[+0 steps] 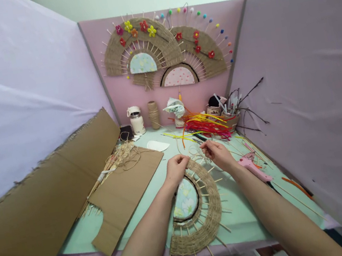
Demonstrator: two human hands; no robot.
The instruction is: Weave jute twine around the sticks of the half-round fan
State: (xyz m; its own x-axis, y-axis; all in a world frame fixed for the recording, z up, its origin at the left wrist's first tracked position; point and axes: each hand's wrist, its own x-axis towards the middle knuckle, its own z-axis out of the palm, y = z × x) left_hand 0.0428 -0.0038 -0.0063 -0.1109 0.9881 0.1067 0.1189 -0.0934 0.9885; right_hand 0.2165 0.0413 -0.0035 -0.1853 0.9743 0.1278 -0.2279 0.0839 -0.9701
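Observation:
A half-round woven twine fan (214, 195) lies turned on its side at the table's front, with thin sticks poking out around its outer edge. Its inner half-disc (185, 200) is covered in pale blue floral cloth with a black rim. My left hand (177, 169) is closed on the fan's upper end, thumb and forefinger pinched there. To the right and a little higher, my right hand (218, 155) pinches a thin strand of twine. Loose loops of twine (196, 153) lie between both hands; the exact grip point is too small to make out.
Cardboard (128, 188) and a bundle of sticks and fibre (111, 165) lie left. Red and yellow pipe cleaners (207, 126), a twine spool (154, 115) and a white jar (137, 123) stand behind. At right are a pink glue gun (256, 169) and dark twigs (250, 89).

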